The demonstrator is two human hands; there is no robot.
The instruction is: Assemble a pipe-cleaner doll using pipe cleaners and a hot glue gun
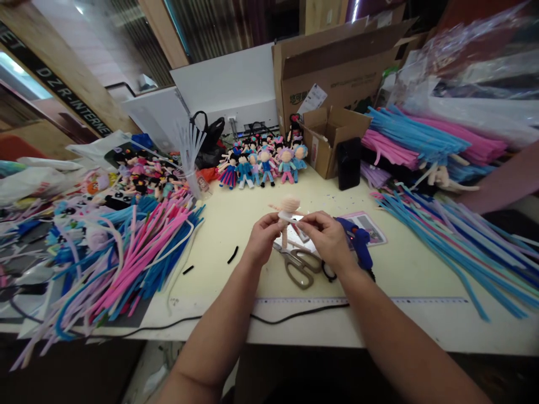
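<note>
Between my hands is a small beige doll (290, 203) made of pipe cleaner, with a round head, stick limbs and a white band round its body. My left hand (265, 235) pinches the doll at its body from the left. A white pipe cleaner (289, 219) wraps the doll's middle, and my right hand (326, 235) pinches its end between thumb and fingers. Below the hands lie scissors (300, 269) with grey-brown handles. Close to my right hand rests a blue glue gun (357, 244), partly hidden by that hand.
Finished dolls (263, 163) stand in rows at the back. Pipe cleaner bundles lie left (126, 258) and right (446, 235). A small open carton (322, 146) stands behind, beside a black box (348, 164). A black cable (286, 318) and a ruler strip (421, 301) cross the front.
</note>
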